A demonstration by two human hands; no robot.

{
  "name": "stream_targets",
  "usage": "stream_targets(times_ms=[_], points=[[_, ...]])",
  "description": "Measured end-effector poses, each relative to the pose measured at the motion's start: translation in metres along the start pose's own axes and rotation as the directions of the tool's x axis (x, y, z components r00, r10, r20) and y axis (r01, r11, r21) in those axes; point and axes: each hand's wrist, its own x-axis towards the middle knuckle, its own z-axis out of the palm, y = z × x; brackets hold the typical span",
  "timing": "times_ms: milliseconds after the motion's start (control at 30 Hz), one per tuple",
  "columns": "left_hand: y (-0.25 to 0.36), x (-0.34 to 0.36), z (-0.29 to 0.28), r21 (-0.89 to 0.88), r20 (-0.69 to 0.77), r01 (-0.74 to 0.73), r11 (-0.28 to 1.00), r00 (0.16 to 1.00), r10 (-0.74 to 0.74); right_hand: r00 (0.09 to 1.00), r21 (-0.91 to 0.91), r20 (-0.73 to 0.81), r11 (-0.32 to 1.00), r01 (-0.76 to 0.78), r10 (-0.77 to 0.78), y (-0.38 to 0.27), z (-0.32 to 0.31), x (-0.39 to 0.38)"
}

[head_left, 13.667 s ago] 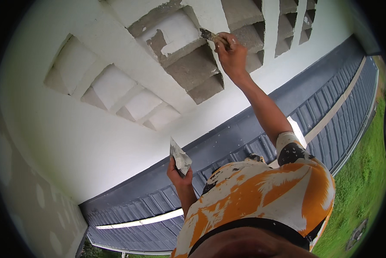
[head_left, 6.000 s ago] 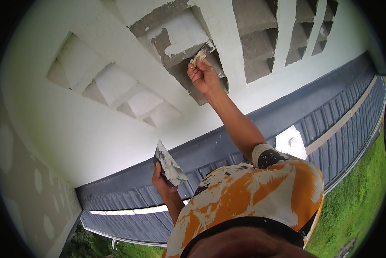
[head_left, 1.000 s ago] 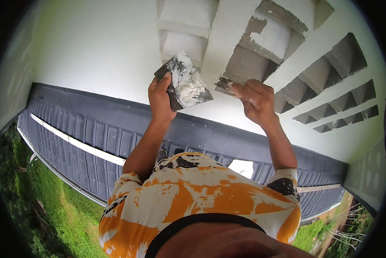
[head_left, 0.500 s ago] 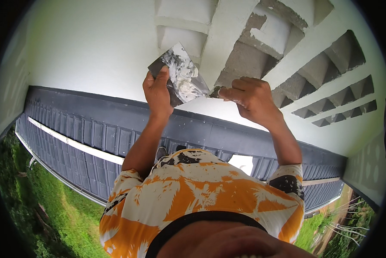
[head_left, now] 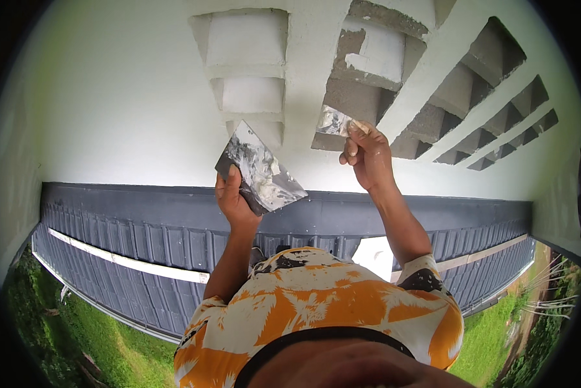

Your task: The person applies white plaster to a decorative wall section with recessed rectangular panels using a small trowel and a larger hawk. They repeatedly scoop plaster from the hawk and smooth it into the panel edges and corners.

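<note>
1. Clock read with twelve at the top of our view. The broad metal plate (head_left: 293, 185) sits at ten, tilted, its white paste (head_left: 268, 187) heaped and smeared over the upper face.
2. The small scraper (head_left: 332, 121) is at one, its flat blade across the lower end of a bare grey recess (head_left: 360, 96). Blade face carries white smears. We cannot tell whether it touches the masonry or hangs just in front.
3. Handling, our judgement: paste seems best carried in small loads near the blade's edge, laid on with the blade at a low angle, pressed firmly into the corners, then drawn off in one even pass. Keeping the plate close below should catch drips; levelling it would help the heap stay put.
4. A patchy white coat (head_left: 381, 48) higher in that column, also toward one, shows ragged edges; a thin, feathered overlap looks wise there. The white recess (head_left: 248, 94) at eleven gives us a smoother finish to compare.
5. Left hand (head_left: 236, 204), at nine: closed on the plate's dark edge, thumb over the top face, other fingers mostly hidden beneath.
6. Right hand (head_left: 371, 158), at two: fingers curled in, pinching the scraper's handle, which they largely cover. Whitish flecks on the fingers.
</note>
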Motion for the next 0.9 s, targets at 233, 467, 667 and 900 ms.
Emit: stream_targets(times_ms=[233, 467, 667, 900], points=[[0.008, -0.010, -0.056, 0.072, -0.156, 0.090, 0.993, 0.985, -0.077, 0.518, -0.920, 0.359, -0.200, 0.337, -0.777, -0.059, -0.012, 0.093], [0.014, -0.023, -0.107, 0.200, -0.264, 0.143, 0.969, 0.961, -0.087, 0.654, -0.833, 0.483, -0.536, 0.137, -0.582, -0.057, -0.007, 0.144], [0.056, -0.019, -0.146, 0.243, -0.289, 0.163, 0.956, 0.953, -0.089, 0.575, -0.891, 0.430, -0.432, 0.144, -0.696, -0.074, -0.001, 0.124], [0.077, 0.003, -0.175, 0.398, -0.230, 0.175, 0.901, 0.969, -0.087, 0.764, -0.833, 0.424, -0.541, 0.117, -0.487, -0.073, 0.005, 0.123]])
